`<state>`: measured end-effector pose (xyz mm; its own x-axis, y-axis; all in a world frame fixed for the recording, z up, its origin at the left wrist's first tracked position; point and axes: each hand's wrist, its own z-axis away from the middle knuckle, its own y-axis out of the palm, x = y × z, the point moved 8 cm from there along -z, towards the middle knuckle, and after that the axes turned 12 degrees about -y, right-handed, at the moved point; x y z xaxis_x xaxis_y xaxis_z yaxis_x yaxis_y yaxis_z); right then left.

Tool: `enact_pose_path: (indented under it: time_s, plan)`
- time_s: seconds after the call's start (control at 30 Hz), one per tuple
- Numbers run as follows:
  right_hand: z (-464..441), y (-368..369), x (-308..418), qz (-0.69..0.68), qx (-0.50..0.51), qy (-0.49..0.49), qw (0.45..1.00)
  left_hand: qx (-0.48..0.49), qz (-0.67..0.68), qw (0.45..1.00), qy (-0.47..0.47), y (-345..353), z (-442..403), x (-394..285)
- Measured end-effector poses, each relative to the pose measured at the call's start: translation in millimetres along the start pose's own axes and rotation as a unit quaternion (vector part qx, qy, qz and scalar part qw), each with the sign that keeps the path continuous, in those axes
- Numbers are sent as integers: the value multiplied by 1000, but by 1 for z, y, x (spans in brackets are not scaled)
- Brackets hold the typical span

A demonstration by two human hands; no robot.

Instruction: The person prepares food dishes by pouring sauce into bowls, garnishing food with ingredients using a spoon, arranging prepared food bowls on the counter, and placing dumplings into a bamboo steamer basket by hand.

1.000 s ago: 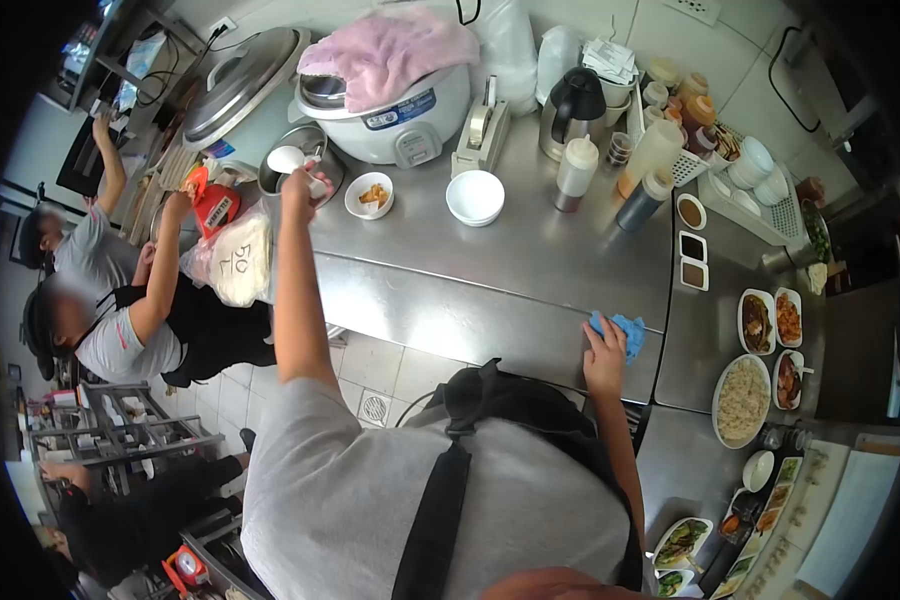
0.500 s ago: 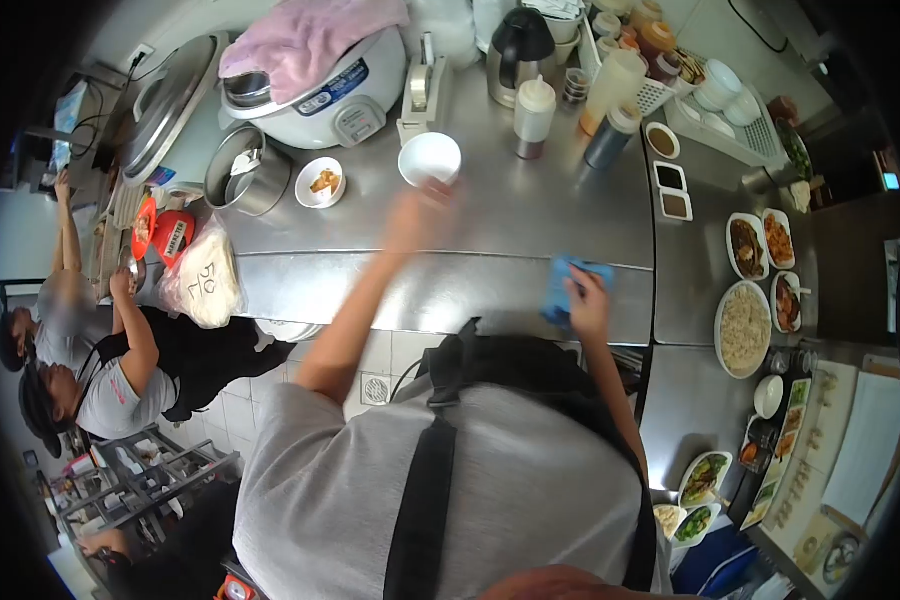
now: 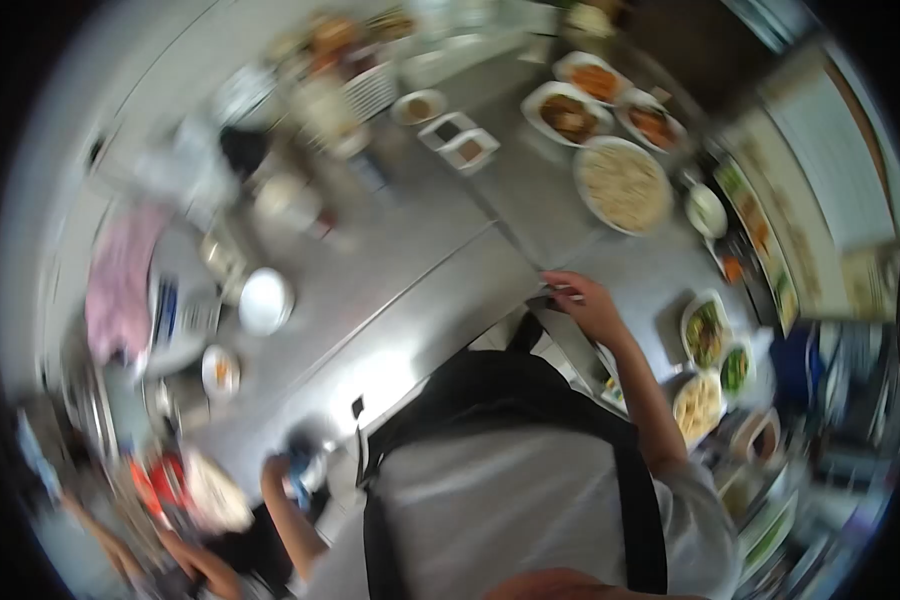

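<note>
My left hand (image 3: 278, 468) is low at the left, past the counter's front edge, with the blue cloth (image 3: 305, 478) at its fingers; motion blur softens both. My right hand (image 3: 582, 298) is over the counter's front edge near the seam, fingers stretched and slightly apart, no cloth in it. A white bowl (image 3: 266, 301) stands on the steel counter (image 3: 390, 250), and a smaller bowl with orange-brown food (image 3: 221, 371) is nearer the left end. Beyond my right hand lies a large plate of pale food (image 3: 623, 186).
Dishes of food (image 3: 568, 114) and sauce dishes (image 3: 460, 143) stand at the back right, blurred bottles (image 3: 320, 115) at the back. A rice cooker under a pink towel (image 3: 125, 280) is at the left. More plates (image 3: 705, 333) line the right. Co-workers' arms (image 3: 195, 560) show at lower left.
The view has swung toward the right-hand counter. My left hand has left the white bowl and dropped low. The blue cloth has gone from my right hand and shows by my left.
</note>
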<state>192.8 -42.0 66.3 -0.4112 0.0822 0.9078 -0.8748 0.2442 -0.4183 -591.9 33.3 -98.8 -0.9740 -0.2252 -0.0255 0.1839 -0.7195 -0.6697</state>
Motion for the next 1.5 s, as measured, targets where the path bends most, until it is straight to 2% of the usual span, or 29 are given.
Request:
enact_pose_path:
  time_s: [0.07,0.1,0.13,0.17,0.23,0.3,0.33,0.4,0.43,0.47,0.5,0.53,0.63,0.73,0.83,0.93,1.03,1.07,1.17,1.33,1.43,1.5]
  plan:
    - [13,10,-10,-73,2,20,997,97,281,954,49,-60,71,-151]
    - [13,21,1,-118,22,28,992,145,358,916,105,-71,96,-234]
    - [9,34,13,-128,32,-12,991,191,398,885,149,-73,113,-311]
    - [5,47,25,-137,48,-55,988,231,421,858,183,-66,125,-385]
    - [-5,63,42,-130,92,-103,982,253,411,849,216,-46,129,-486]
    - [-11,24,57,-45,67,-164,983,212,365,850,314,-35,144,-571]
    - [-14,-1,64,-1,56,-192,980,189,340,868,308,-39,149,-590]
    - [-10,-102,32,57,-75,-85,992,139,290,899,297,-51,165,-623]
    - [2,-165,5,130,-212,-84,965,85,260,906,323,-56,161,-634]
    - [19,-225,-24,261,-290,-71,918,30,231,909,346,-63,146,-635]
    - [45,-285,-19,318,-372,-14,872,-27,203,908,366,-68,129,-633]
    - [67,-339,-47,384,-402,5,831,-185,93,898,389,-71,108,-628]
    - [123,-439,-104,582,-389,155,697,-310,-20,892,328,-63,114,-635]
    - [134,-479,-172,464,-305,300,775,-359,24,886,293,-35,106,-653]
    - [114,-492,-219,473,-234,243,814,-527,-18,807,266,-12,129,-662]
    - [109,-502,-223,542,-202,249,777,-528,10,804,275,-11,124,-662]
    - [110,-504,-170,527,-226,253,779,-526,18,807,268,-12,124,-662]
    - [114,-509,-164,515,-277,230,778,-527,19,806,268,-11,120,-660]
    - [119,-516,-164,522,-318,219,760,-522,17,810,266,-11,119,-658]
    - [122,-506,-211,517,-332,223,756,-520,14,808,278,-13,113,-657]
    - [140,-497,-219,303,-398,246,831,-510,19,815,275,-12,111,-658]
    - [156,-496,-236,134,-483,264,824,-504,19,820,269,-13,109,-654]
